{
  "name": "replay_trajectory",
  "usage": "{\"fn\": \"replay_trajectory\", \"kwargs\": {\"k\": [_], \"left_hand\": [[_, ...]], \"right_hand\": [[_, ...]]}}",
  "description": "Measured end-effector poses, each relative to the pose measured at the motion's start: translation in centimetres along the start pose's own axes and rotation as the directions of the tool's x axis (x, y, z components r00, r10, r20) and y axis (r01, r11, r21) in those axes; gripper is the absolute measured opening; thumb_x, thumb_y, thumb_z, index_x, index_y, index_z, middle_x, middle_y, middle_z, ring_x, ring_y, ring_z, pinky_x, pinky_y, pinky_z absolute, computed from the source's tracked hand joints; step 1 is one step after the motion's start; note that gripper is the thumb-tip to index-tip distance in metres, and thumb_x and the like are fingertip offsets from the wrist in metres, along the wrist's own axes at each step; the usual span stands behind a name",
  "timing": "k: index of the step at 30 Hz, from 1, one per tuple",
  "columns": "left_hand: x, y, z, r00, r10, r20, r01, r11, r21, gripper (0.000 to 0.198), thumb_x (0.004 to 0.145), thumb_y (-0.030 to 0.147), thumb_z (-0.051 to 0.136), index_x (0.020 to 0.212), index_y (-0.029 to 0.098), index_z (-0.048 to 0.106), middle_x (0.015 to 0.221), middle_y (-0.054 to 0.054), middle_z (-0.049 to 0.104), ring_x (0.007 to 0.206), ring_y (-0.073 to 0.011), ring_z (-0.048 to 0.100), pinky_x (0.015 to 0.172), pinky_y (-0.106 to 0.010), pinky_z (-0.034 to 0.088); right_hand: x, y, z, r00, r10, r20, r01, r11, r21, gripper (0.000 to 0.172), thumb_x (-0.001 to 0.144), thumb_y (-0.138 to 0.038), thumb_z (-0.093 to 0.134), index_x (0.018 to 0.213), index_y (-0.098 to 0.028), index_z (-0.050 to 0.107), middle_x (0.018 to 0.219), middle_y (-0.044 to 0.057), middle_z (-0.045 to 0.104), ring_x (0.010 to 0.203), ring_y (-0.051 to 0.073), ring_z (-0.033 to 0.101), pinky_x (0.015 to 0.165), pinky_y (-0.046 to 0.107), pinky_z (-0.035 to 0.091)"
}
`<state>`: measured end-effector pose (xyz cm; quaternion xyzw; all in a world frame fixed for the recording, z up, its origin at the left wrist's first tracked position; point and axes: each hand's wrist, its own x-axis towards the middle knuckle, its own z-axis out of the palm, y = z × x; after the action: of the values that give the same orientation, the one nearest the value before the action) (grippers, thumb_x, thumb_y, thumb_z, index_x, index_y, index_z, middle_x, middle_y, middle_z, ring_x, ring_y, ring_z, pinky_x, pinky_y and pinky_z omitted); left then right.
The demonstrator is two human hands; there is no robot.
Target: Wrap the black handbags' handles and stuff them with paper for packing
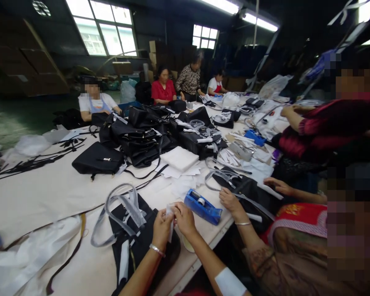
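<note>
While I pinch a small white paper strip [169, 213]
My left hand [162, 228] and right hand [185, 220] clamp it above a black leather handbag [142, 246].

Left of the black bag [142, 246] the table [49, 193] lies bare and passable, while a blue tape dispenser [202, 206] and a neighbour's hand [231, 201] crowd the right.

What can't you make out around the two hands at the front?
Head view only.
- White slip: mostly covered by the left hand and right hand, kind unclear.
- Black bag: near end cut off by the bottom edge, part under the forearms.
- Blue tape dispenser: any label too small to read.
</note>
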<state>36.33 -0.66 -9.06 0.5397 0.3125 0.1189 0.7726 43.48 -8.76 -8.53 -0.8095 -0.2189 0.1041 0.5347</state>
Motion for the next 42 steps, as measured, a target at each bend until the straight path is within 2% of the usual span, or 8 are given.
{"fn": "replay_trajectory", "kwargs": {"k": [5, 15, 23, 27, 31, 35, 38, 42], "left_hand": [[-0.1, 0.2, -0.1, 0.995, 0.001, 0.099, -0.008, 0.997, 0.073, 0.039, 0.066, 0.044, 0.068, 0.087, 0.012, 0.059, 0.066, 0.000, 0.062, 0.053, -0.0101, 0.055, 0.052, -0.021, 0.043], [-1.3, 0.0, 0.6, 0.957, 0.282, 0.071, -0.288, 0.882, 0.374, 0.025, 0.081, 0.042, 0.051, 0.087, 0.019, 0.056, 0.067, 0.002, 0.057, 0.059, -0.0140, 0.053, 0.057, -0.024, 0.041], [-1.8, 1.3, 0.0, 0.980, 0.167, 0.109, -0.194, 0.928, 0.318, 0.032, 0.076, 0.047, 0.057, 0.086, 0.017, 0.059, 0.067, 0.001, 0.059, 0.061, -0.0152, 0.053, 0.059, -0.025, 0.041], [-1.3, 0.8, -0.6, 0.988, 0.106, 0.109, -0.135, 0.944, 0.303, 0.036, 0.075, 0.052, 0.057, 0.075, 0.016, 0.057, 0.059, 0.003, 0.053, 0.053, -0.0121, 0.047, 0.052, -0.023, 0.037], [-0.9, 0.7, -1.1, 0.990, 0.050, 0.135, -0.081, 0.969, 0.235, 0.040, 0.071, 0.054, 0.060, 0.076, 0.015, 0.057, 0.058, 0.004, 0.051, 0.049, -0.0096, 0.045, 0.048, -0.021, 0.035], [-1.1, 1.3, -1.4, 0.988, 0.029, 0.149, -0.055, 0.984, 0.171, 0.042, 0.068, 0.054, 0.062, 0.082, 0.015, 0.059, 0.059, 0.004, 0.051, 0.048, -0.0080, 0.044, 0.046, -0.020, 0.034], [-1.3, 1.5, -1.4, 0.987, 0.028, 0.158, -0.052, 0.987, 0.150, 0.041, 0.070, 0.052, 0.061, 0.085, 0.014, 0.059, 0.060, 0.004, 0.052, 0.048, -0.0080, 0.045, 0.046, -0.020, 0.035], [-1.5, 1.6, -1.1, 0.984, 0.014, 0.178, -0.041, 0.988, 0.146, 0.040, 0.072, 0.051, 0.060, 0.085, 0.013, 0.059, 0.060, 0.004, 0.052, 0.048, -0.0079, 0.045, 0.048, -0.020, 0.034]], "right_hand": [[-0.8, 0.1, -0.4, 1.000, -0.007, 0.000, 0.007, 1.000, -0.009, 0.015, 0.082, -0.025, 0.049, 0.082, -0.021, 0.064, 0.085, 0.003, 0.063, 0.081, 0.017, 0.057, 0.076, 0.027, 0.043], [-1.7, 0.0, 0.6, 0.962, 0.225, -0.154, -0.176, 0.944, 0.277, 0.025, 0.072, -0.040, 0.063, 0.081, -0.018, 0.059, 0.075, 0.006, 0.067, 0.068, 0.019, 0.062, 0.061, 0.029, 0.049], [-1.3, 0.9, 1.1, 0.964, 0.267, -0.017, -0.211, 0.800, 0.562, 0.027, 0.070, -0.040, 0.065, 0.079, -0.015, 0.060, 0.066, 0.001, 0.063, 0.056, 0.013, 0.055, 0.051, 0.024, 0.044], [-1.0, 1.4, 1.3, 0.989, 0.150, -0.010, -0.134, 0.912, 0.388, 0.022, 0.075, -0.039, 0.062, 0.079, -0.017, 0.060, 0.069, 0.000, 0.064, 0.060, 0.012, 0.056, 0.056, 0.023, 0.044], [-0.2, 2.6, -2.7, 0.999, 0.018, 0.039, -0.014, 0.993, -0.117, 0.013, 0.080, -0.030, 0.056, 0.075, -0.020, 0.061, 0.071, -0.001, 0.064, 0.067, 0.014, 0.056, 0.061, 0.023, 0.041], [0.1, 5.6, -10.6, 0.983, 0.101, -0.153, -0.168, 0.825, -0.539, 0.012, 0.083, -0.021, 0.050, 0.086, -0.019, 0.061, 0.092, 0.008, 0.063, 0.091, 0.020, 0.054, 0.077, 0.027, 0.036], [-0.2, 8.2, -15.1, 0.972, 0.178, -0.154, -0.236, 0.743, -0.627, 0.013, 0.081, -0.022, 0.054, 0.088, -0.016, 0.064, 0.094, 0.012, 0.062, 0.090, 0.022, 0.055, 0.076, 0.029, 0.035], [-0.5, 10.6, -16.9, 0.963, 0.268, -0.036, -0.226, 0.722, -0.654, 0.014, 0.079, -0.030, 0.059, 0.081, -0.019, 0.067, 0.084, 0.007, 0.064, 0.080, 0.019, 0.057, 0.070, 0.025, 0.035]]}}
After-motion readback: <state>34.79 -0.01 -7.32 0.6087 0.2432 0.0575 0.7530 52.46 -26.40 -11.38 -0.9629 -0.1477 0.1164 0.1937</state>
